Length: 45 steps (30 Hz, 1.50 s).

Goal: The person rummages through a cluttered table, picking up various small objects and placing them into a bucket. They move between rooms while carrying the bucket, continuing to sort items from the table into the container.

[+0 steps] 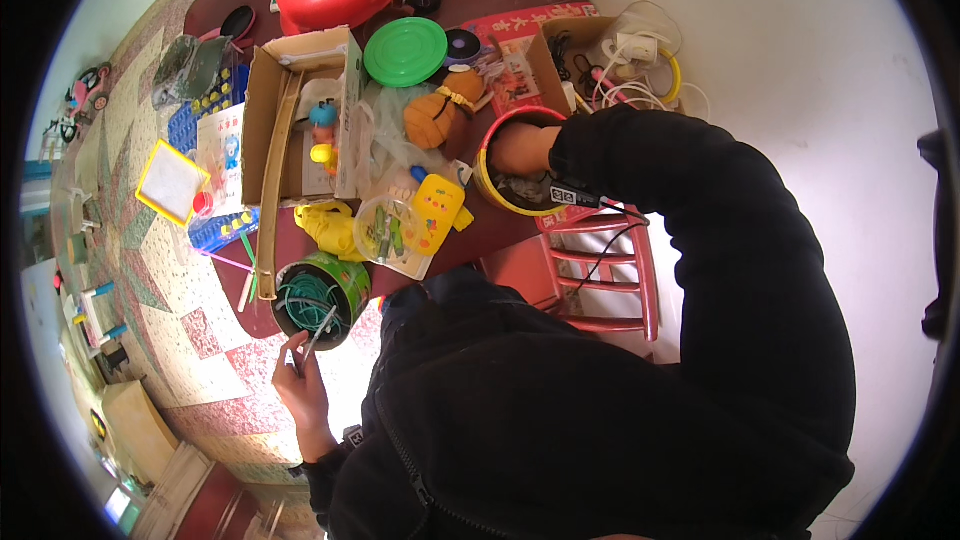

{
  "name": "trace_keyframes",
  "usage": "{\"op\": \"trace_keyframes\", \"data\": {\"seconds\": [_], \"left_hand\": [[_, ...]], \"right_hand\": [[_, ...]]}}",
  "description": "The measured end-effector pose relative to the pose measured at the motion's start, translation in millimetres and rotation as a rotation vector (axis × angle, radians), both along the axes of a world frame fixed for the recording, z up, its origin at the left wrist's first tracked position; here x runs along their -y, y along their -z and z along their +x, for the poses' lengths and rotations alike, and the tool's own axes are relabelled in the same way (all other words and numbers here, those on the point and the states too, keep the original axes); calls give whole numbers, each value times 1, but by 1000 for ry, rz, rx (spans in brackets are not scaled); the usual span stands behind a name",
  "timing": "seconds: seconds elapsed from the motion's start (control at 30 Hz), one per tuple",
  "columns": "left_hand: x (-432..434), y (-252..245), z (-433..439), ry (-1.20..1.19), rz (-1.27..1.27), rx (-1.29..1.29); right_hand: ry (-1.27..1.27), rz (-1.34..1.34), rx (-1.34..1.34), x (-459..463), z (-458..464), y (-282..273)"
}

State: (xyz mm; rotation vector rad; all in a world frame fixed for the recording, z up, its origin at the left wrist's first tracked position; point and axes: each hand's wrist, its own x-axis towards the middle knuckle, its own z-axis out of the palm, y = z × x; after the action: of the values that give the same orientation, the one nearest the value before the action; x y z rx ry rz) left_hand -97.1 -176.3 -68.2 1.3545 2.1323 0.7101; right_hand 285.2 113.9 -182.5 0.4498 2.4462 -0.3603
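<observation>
My left hand grips a thin metal tool, whose exact kind is unclear. It is just below a green round tin that holds coiled green cord, and the tool's tip crosses the tin's mouth. My right hand reaches down into a yellow bucket with a red rim. Its fingers are hidden, so I cannot see whether they hold anything. Greyish crumpled material shows in the bucket below the hand.
Between the containers lie a clear round tub, a yellow case with a printed face and an orange plush toy. A bamboo strip leans over a cardboard box. A green lid lies behind; a red chair stands right.
</observation>
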Motion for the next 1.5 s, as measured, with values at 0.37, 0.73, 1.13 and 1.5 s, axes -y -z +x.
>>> {"op": "trace_keyframes", "data": {"seconds": [0.37, 0.73, 1.13, 1.5], "left_hand": [[5, 0, 0, -18, -14, -3], [-4, -8, 3, 47, 34, 64], [6, 3, 0, -23, 28, 105], [13, 6, -2, -35, 7, 58]], "right_hand": [[309, -126, 68, -1, -8, -73], [443, -530, -306, 24, -99, -149], [438, -118, -86, 30, -9, -48], [581, -257, -89, -6, 21, -71]]}}
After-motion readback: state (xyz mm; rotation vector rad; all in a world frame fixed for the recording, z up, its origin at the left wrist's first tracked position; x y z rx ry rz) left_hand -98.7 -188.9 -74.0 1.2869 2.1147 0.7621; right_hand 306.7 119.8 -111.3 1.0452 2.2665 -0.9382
